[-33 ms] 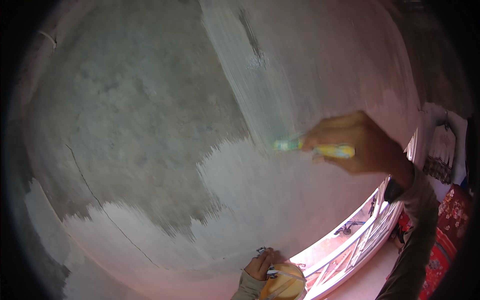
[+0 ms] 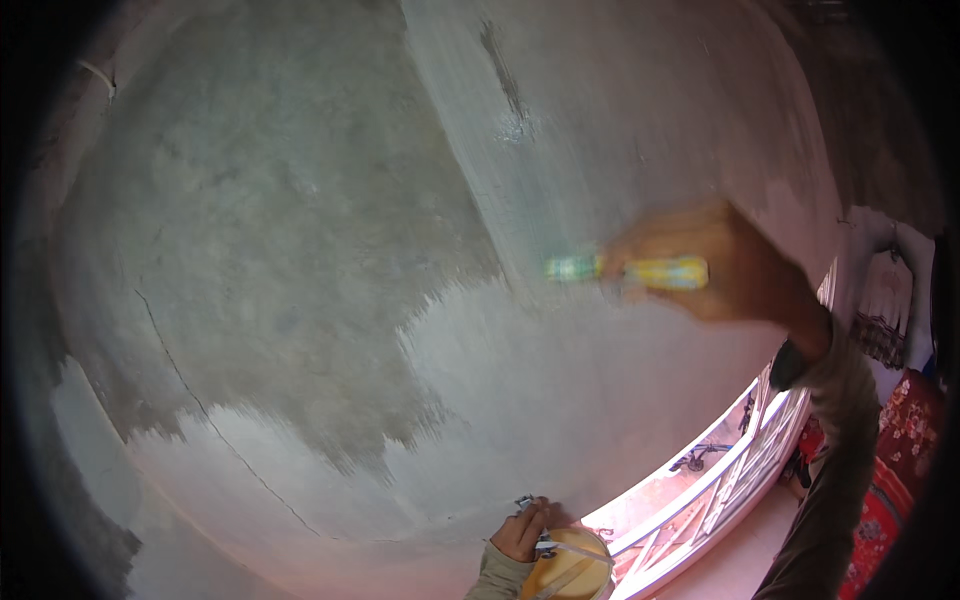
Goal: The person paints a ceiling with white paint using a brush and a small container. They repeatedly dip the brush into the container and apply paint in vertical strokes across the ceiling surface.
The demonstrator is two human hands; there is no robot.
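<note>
My right hand [image 2: 705, 262] is closed round a paintbrush [image 2: 672, 273] with a yellow handle. Its greenish head, blurred by motion, lies against the wall [image 2: 640, 400] where a pale coat meets bare grey plaster. Low in the view, my left hand [image 2: 519, 533] is closed at the edge of a yellow bucket [image 2: 572, 572]. A whitish strip runs across the bucket's top from beside the fingers. Small metal parts show above and below that hand; how they are fixed I cannot tell.
Beside the wall at the lower right is a window with a white metal grille [image 2: 700, 505]. Red flowered cloth [image 2: 905, 430] and a hanging pale garment [image 2: 885, 295] are at the far right. A thin crack [image 2: 205, 413] runs down the wall's left side.
My right hand and the paintbrush have shifted slightly up along the wall. My left hand and the bucket stay nearly where they were.
</note>
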